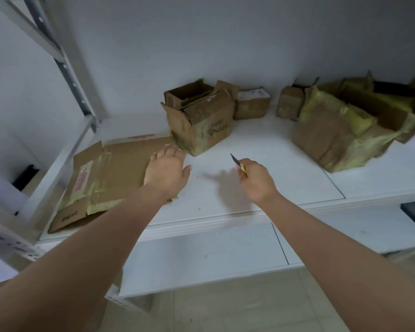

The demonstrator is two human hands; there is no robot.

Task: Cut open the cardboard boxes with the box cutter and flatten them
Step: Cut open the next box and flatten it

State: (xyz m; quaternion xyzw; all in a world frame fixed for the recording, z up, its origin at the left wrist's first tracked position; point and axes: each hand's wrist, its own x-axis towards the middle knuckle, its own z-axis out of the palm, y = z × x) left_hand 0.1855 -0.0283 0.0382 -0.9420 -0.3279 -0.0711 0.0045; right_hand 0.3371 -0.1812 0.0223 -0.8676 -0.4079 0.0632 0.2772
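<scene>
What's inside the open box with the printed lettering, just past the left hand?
A smaller open carton sits inside the printed box, poking above its rim. Anything beneath it is hidden by the walls.

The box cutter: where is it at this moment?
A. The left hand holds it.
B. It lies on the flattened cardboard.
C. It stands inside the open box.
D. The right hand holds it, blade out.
D: the right hand grips the box cutter with its blade pointing up and away over the shelf, while the left hand is open near the flattened cardboard.
</scene>
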